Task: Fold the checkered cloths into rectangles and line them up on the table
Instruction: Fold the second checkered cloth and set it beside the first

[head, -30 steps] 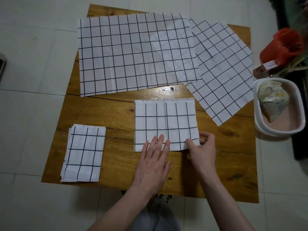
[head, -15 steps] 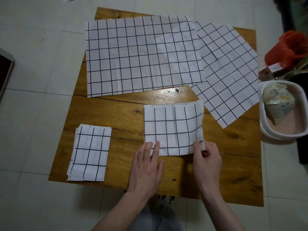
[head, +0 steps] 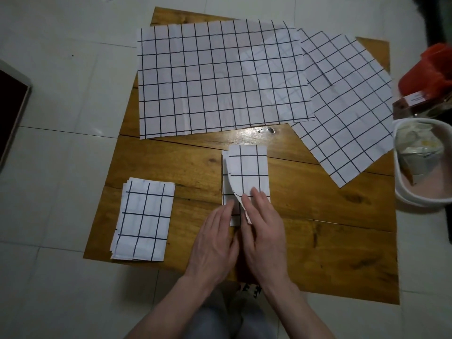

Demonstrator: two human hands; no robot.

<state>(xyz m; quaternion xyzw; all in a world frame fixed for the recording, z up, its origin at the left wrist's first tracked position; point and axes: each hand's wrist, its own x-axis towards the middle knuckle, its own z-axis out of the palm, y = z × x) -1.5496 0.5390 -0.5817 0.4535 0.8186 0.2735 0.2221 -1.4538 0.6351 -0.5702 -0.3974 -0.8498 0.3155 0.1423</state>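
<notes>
The fingers [head: 256,199] of the right hand [head: 265,231] lie nearly straight on the near end of the half-folded checkered cloth [head: 248,171], pressing its top flap down; the flap's left edge curls up just beside the index finger, and I cannot tell whether the thumb pinches it from below. The fingers of the left hand [head: 212,241] are straight and together, their tips resting on the lower layer of the same cloth just left of that curled edge. The two hands sit side by side, almost touching, at the cloth's near end.

Beyond the fingertips the cloth runs away from the person as a narrow upright rectangle on the wooden table [head: 318,253], the top flap not quite square with the layer under it. Well to the left of the left hand lies a folded stack of checkered cloths [head: 144,218], a tidy rectangle near the table's near-left corner, apart from the cloth in hand. Farther out past the fingers a large unfolded checkered cloth [head: 220,79] is spread flat across the far side of the table, and its right edge overlaps a second unfolded checkered cloth [head: 347,111] that lies turned at an angle, far right of the right hand.

Off the table's right edge stands a white tub [head: 420,204] on the tiled floor [head: 61,155], with a red plastic bag [head: 430,72] beyond it.
</notes>
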